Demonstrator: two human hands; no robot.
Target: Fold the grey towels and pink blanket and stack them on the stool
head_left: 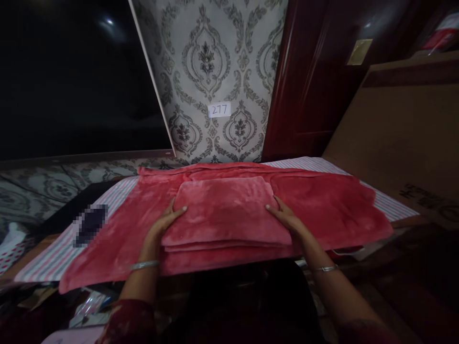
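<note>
A folded pinkish-red fleece blanket (225, 212) lies in a neat rectangle, its stacked layers showing along the near edge. My left hand (169, 217) grips its left side, thumb on top and the other fingers down along the edge, partly hidden. On the opposite side my right hand (285, 215) holds it the same way. Beneath the folded piece a larger red fleece cloth (330, 205) is spread out, somewhat wrinkled, with its near edge hanging at the table front.
A striped cloth (50, 255) covers the table, with a blurred dark object (90, 225) at left. Behind are a large dark screen (79, 76) and a wall label (219, 110) reading 277. A cardboard box (398, 129) stands at right.
</note>
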